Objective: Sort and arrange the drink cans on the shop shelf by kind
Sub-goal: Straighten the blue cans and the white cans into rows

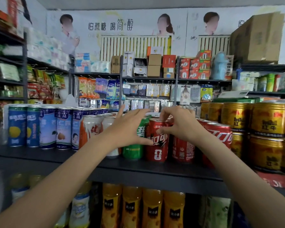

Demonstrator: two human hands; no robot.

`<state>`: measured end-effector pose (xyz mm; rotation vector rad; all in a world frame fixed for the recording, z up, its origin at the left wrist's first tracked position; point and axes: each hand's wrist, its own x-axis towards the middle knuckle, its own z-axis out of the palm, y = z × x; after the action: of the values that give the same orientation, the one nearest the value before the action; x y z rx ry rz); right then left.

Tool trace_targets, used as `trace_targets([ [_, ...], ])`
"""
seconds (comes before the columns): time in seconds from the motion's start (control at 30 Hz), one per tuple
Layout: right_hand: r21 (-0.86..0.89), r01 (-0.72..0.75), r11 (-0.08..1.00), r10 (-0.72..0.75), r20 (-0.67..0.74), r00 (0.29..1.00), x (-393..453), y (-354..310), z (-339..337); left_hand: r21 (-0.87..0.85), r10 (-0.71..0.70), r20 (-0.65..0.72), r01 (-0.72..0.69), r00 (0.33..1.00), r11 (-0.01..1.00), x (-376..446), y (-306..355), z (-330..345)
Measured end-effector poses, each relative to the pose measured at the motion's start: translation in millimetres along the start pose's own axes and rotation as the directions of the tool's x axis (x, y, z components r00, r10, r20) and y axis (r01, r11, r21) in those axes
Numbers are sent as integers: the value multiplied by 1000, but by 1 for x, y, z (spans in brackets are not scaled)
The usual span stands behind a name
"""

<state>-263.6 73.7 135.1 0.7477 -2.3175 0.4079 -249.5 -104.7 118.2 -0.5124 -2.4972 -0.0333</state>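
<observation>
A dark shelf (pixel 138 167) carries rows of drink cans. At its middle stands a red cola can (pixel 158 150). My right hand (pixel 179 124) grips it near the top, fingers curled over the rim and thumb on its front. My left hand (pixel 130 129) is spread, its thumb touching the red can's left side and its fingers reaching over a green can (pixel 132 150). More red cola cans (pixel 219 134) stand to the right. White and orange cans (pixel 92 127) stand to the left, partly hidden by my left forearm.
Tall blue cans (pixel 48 127) fill the shelf's left part; stacked gold cans (pixel 266 122) fill the right. Orange juice bottles (pixel 141 208) stand on the shelf below. Behind, further racks hold snacks, boxes and hanging packets (pixel 138 91).
</observation>
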Motion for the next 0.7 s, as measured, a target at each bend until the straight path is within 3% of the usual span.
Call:
trace_targets([
  [0.2,-2,26,1000,-26,20,999,-12,11,-14,5,51,-1,-51,999,999,12,24,1],
  [0.43,-319,-99,942,149,135,980,-36,38,-30,18,39,31,-39,999,999,15,26,1],
  [0.53,-377,-92,922,119,49,992,-38,37,-11,24,46,23,-47,999,999,18,24,4],
  [0.7,-220,-157,963,155,-30,988,-28,39,-20,39,60,19,-60,998,997,21,21,6],
])
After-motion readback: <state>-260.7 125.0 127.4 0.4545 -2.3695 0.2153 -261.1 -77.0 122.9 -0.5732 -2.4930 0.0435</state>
